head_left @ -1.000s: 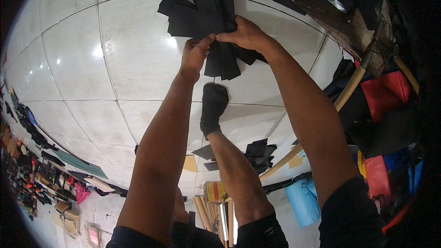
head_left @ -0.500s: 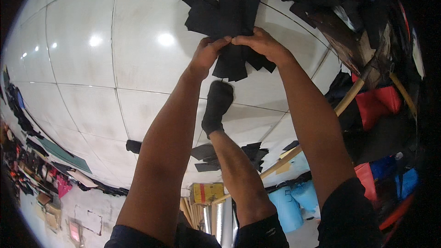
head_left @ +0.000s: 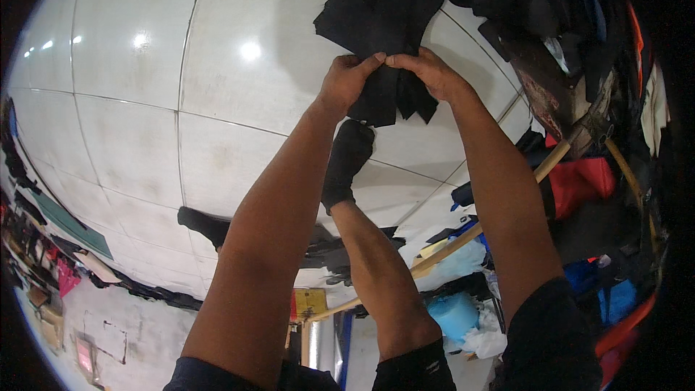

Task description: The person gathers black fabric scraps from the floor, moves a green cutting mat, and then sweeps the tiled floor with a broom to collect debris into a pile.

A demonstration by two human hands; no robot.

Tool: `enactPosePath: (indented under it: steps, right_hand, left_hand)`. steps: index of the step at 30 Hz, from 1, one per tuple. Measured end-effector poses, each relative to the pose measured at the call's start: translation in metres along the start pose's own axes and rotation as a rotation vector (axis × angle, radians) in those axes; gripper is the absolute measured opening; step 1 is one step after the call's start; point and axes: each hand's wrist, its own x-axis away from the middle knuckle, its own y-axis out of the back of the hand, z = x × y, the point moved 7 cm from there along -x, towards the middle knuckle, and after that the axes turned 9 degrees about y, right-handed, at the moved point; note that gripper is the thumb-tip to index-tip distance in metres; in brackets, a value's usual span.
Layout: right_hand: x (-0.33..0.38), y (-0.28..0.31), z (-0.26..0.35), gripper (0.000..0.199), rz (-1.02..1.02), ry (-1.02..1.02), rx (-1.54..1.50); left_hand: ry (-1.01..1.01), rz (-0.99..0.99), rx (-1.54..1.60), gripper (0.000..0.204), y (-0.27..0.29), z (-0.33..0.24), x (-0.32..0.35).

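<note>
Black strip bundle [head_left: 384, 22] shifted right in view; left hand [head_left: 344, 85] and right hand [head_left: 436, 77] pinched its waist, equally near; long axis ran fore-aft above floor [head_left: 246, 94], lower ends by socked foot [head_left: 350, 161].

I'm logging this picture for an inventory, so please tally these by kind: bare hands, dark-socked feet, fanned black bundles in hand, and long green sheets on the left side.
Bare hands: 2 (left hand, right hand)
Dark-socked feet: 2 (left foot, right foot)
Fanned black bundle: 1
Green sheet: 1
Total: 6
</note>
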Motion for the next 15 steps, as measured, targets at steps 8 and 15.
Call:
enactPosePath:
  steps: [8,15]
  right_hand:
    - [0.028,-0.019,0.024,0.078,0.016,0.031,-0.165]
    - [0.026,-0.024,0.027,0.078,0.074,0.049,-0.214]
  left_hand:
    - [0.021,0.039,0.020,0.080,0.008,0.003,0.005]
    - [0.023,0.119,0.012,0.074,0.009,0.002,0.003]
